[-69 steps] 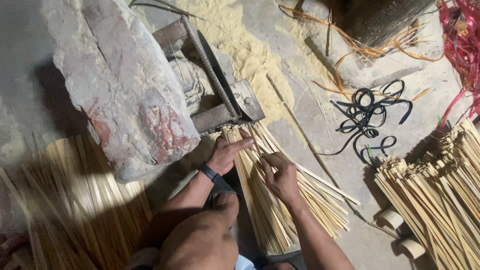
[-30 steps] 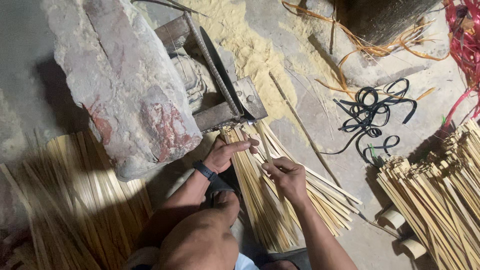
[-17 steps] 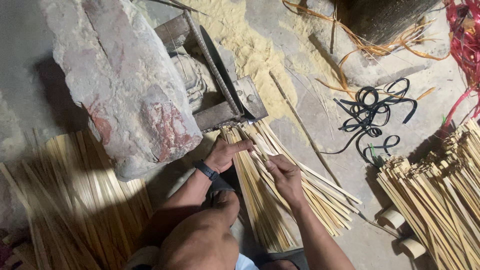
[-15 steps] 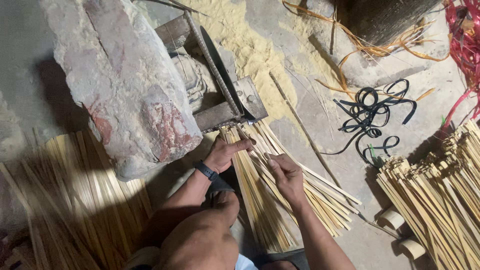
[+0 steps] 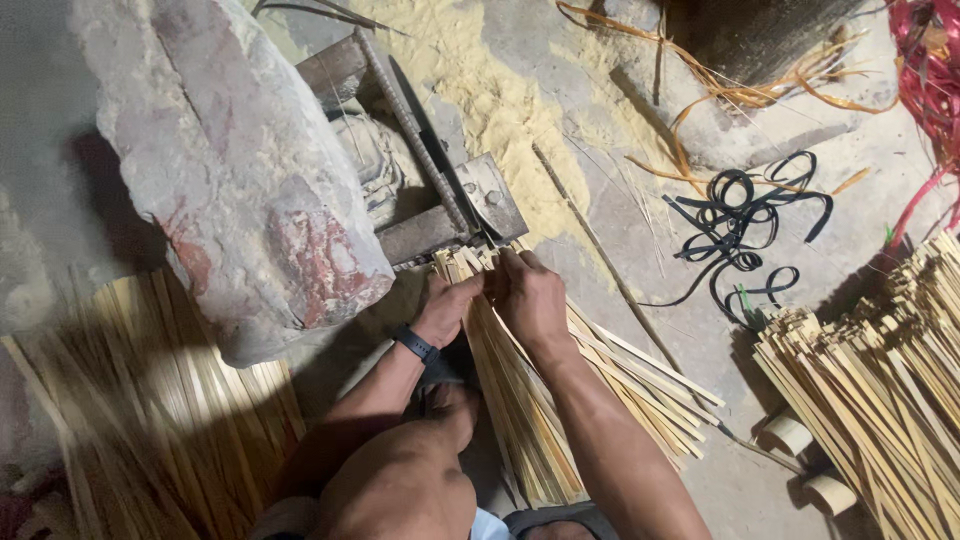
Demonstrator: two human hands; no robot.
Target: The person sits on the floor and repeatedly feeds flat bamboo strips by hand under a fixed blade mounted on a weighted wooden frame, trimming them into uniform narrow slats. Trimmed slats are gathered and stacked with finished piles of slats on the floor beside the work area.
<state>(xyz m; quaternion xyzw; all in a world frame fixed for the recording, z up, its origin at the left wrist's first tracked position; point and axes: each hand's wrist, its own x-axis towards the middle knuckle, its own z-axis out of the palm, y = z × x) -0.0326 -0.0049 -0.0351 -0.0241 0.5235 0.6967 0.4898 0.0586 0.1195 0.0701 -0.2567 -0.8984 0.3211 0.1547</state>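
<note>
Head view shows both hands meeting at the upper end of a sheaf of pale bamboo strips [image 5: 520, 400], which lies on the floor and fans out toward the person. Left hand [image 5: 447, 308] has its grip closed on the strip ends from the left side, fingers curled round them. Right hand [image 5: 530, 298] lies over the same ends from the right, its grip narrow, the fingertips pressed to the strips and touching the fingers of the left hand. A dark wristband [image 5: 414, 345] sits on the left wrist just below that grip.

Just above the grip, touching the strip tips, stands a metal block [image 5: 490, 197] on a rusty frame [image 5: 400, 160] with a ribbed steel bar running up and away. Left of the grip, a big grey stone [image 5: 240, 170] with red patches leans over the frame. Sawdust [image 5: 480, 80] spreads above. Below and left of the grip, another heap of strips [image 5: 150, 400] lies in shadow. Well to the right lie black cord loops [image 5: 745, 215], and beyond them a third pile of strips [image 5: 880, 380] with two short rolls [image 5: 790, 435] beside it. The person's bare knee [image 5: 400, 490] sits below the grip.
</note>
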